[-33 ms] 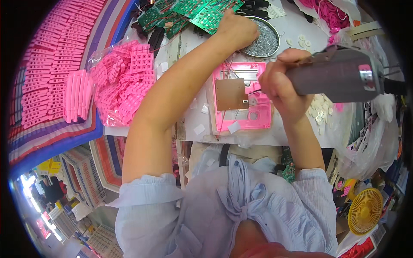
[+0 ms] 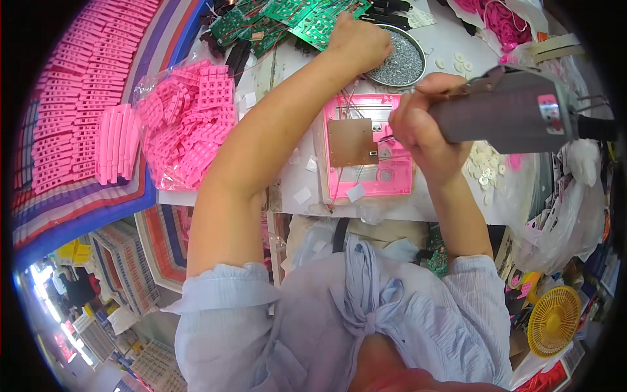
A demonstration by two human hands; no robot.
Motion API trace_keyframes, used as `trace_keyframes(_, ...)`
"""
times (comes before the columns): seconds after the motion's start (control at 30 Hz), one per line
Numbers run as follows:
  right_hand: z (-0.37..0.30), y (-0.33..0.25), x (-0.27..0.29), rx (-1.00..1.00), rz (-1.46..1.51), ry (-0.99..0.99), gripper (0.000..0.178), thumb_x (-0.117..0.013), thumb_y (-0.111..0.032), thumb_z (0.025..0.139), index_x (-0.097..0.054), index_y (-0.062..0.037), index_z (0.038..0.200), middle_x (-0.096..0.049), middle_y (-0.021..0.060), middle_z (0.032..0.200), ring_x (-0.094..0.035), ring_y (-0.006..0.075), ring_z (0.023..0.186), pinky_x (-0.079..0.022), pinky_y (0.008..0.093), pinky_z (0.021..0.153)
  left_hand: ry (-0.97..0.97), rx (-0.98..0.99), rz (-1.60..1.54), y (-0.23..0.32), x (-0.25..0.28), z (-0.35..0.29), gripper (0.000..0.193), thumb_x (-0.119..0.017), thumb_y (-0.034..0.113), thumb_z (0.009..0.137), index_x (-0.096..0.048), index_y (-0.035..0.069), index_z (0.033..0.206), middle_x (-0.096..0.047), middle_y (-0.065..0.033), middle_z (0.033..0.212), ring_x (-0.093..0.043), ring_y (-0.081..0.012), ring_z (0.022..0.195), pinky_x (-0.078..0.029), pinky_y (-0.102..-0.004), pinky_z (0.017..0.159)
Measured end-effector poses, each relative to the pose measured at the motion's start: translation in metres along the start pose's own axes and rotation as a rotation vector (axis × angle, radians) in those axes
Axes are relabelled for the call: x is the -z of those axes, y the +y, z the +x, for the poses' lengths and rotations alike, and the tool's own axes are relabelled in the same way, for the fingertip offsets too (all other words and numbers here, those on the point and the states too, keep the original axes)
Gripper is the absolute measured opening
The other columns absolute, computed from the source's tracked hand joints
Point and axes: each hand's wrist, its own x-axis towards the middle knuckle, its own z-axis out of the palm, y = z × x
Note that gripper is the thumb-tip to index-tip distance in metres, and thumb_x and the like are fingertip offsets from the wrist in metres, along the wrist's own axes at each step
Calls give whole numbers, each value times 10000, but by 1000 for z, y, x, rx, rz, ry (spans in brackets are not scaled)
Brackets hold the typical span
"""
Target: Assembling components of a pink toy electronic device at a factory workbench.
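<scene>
Nearest of all, the pale blue shirt (image 2: 307, 326) fills the bottom, both forearms reaching out over the white table (image 2: 424, 204); and there's the pink case (image 2: 392, 188), lying on the table in front of the body, between the two arms, a scrap of paper (image 2: 355, 192) at its near edge; on it sits the brown board (image 2: 350, 144), thin wires (image 2: 353, 104) straggling over the far edge; in from the right comes the right hand (image 2: 428, 127), fingers closed firmly round the grey driver (image 2: 501, 114), which lies nearly level; a dark tip pokes out by the board's right edge, though whether it touches I can't tell; white discs (image 2: 484, 166) lie heaped just beside that wrist; over to the left, a clear bag bulges with pink parts (image 2: 186, 127); now farther out, the left hand (image 2: 359, 46) is at the round dish (image 2: 425, 63), curled over its left side, beside the small metal bits (image 2: 405, 60); its fingertips are hidden, so no telling whether they're pinched or apart, or what they hold; farthest, green circuit boards (image 2: 320, 25) pile up past those knuckles.
</scene>
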Motion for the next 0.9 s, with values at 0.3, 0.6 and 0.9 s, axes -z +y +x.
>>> trace_keyframes(0.3, 3, 30, -3, 12, -102, 9, 265, -716, 10, 868, -594, -10, 1102, -582, -7, 764, -547, 65, 647, -435, 232, 562, 126, 63, -627, 28, 64, -180, 133, -711, 174, 856, -708, 74, 944, -726, -69, 913, -676, -257, 905, -446, -398, 875)
trace_keyframes(0.6, 1, 35, -13, 66, -379, -149, 285, -592, 140, 853, -484, -36, 1050, -581, 99, 749, -524, 123, 543, -442, 264, 473, 235, 40, -474, 57, 40, -228, 109, -692, 123, 843, -682, 86, 945, -712, -37, 1148, -668, -175, 1110, -374, -416, 886)
trace_keyframes(0.9, 12, 14, -20, 18, 100, -187, 320, -674, 25, 868, -534, 20, 1156, -571, 30, 695, -531, 96, 548, -451, 249, 509, 337, 158, -552, 64, 36, -224, 79, -713, 146, 844, -694, 131, 919, -729, -10, 1040, -682, -155, 1013, -305, -468, 985)
